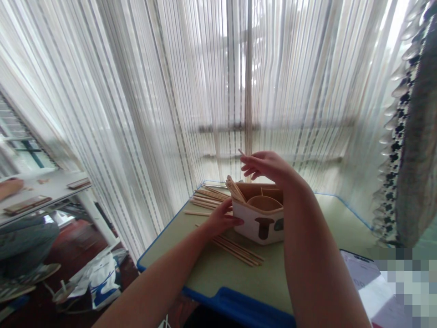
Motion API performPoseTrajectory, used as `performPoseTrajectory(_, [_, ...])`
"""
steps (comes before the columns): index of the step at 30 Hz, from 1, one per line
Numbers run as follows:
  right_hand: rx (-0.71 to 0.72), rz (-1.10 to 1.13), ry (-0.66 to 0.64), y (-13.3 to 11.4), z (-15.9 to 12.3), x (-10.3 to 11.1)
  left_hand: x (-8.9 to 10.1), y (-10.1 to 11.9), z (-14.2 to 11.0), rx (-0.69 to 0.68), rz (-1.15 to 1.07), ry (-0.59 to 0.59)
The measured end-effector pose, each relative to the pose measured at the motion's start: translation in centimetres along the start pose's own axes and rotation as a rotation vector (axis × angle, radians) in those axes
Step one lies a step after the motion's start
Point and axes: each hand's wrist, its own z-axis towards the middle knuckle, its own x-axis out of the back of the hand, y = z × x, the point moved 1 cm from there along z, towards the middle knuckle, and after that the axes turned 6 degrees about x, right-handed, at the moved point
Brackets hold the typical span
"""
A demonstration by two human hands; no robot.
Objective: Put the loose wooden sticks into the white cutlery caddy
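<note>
A white divided organizer box [251, 225] with brown inside walls and a large dark letter on its front stands on the table. My left hand [223, 218] is against its left corner, thumb on the front and fingers at the side, holding it. Several wooden chopsticks [235, 189] lean upright in the box's left compartment. Above the box is my right hand [264, 165], fingers pinched on a thin chopstick [241, 152] whose tip pokes out past them. More chopsticks [208, 198] lie left of the box, and others [239, 250] lie in front of it. My right forearm hides the box's right end.
The pale green table [211, 278] has a blue edge. A phone [362, 278] lies at the right. Sheer curtains [211, 91] hang behind. At the left, another person's hand [12, 187] rests on a white table [61, 180], with plastic bags [105, 278] on the floor.
</note>
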Motion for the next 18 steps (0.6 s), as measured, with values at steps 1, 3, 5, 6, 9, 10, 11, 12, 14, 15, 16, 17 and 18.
performPoseTrajectory(1, [-0.010,-0.026,-0.035,-0.1,-0.2,0.0,0.0,0.0,0.0,-0.005,-0.003,-0.006])
performPoseTrajectory(3, [-0.021,-0.098,-0.113,0.1,-0.5,0.1,0.0,0.0,0.0,-0.012,-0.014,-0.014])
performPoseTrajectory(5, [-0.025,-0.162,-0.179,0.4,-0.7,0.0,-0.1,0.0,0.0,-0.010,-0.020,-0.009])
performPoseTrajectory(6, [-0.024,-0.178,-0.209,0.6,-0.8,-0.1,-0.1,0.0,0.0,-0.008,-0.019,-0.006])
performPoseTrajectory(9, [-0.027,-0.159,-0.293,1.1,-0.9,-0.3,-0.2,0.0,0.0,-0.014,-0.002,-0.003])
performPoseTrajectory(10, [-0.031,-0.137,-0.318,1.2,-0.9,-0.3,-0.2,0.0,0.0,-0.018,0.005,-0.003])
performPoseTrajectory(11, [-0.039,-0.112,-0.335,1.3,-0.9,-0.4,-0.1,0.0,0.0,-0.021,0.010,-0.004])
performPoseTrajectory(12, [-0.053,-0.088,-0.345,1.3,-0.9,-0.4,-0.1,0.1,0.0,-0.022,0.012,-0.005])
performPoseTrajectory(14, [-0.089,-0.036,-0.337,1.2,-0.9,-0.4,-0.1,0.1,0.0,-0.020,0.011,-0.004])
performPoseTrajectory(15, [-0.108,-0.010,-0.327,1.1,-0.9,-0.4,-0.1,0.1,0.0,-0.019,0.010,-0.003])
performPoseTrajectory(16, [-0.124,0.013,-0.321,0.9,-0.9,-0.4,-0.1,0.1,0.0,-0.018,0.009,0.000])
performPoseTrajectory(17, [-0.131,0.032,-0.317,0.6,-1.0,-0.3,-0.1,0.2,0.0,-0.019,0.010,0.004])
performPoseTrajectory(18, [-0.129,0.043,-0.319,0.3,-1.2,-0.2,-0.1,0.3,0.0,-0.020,0.010,0.006])
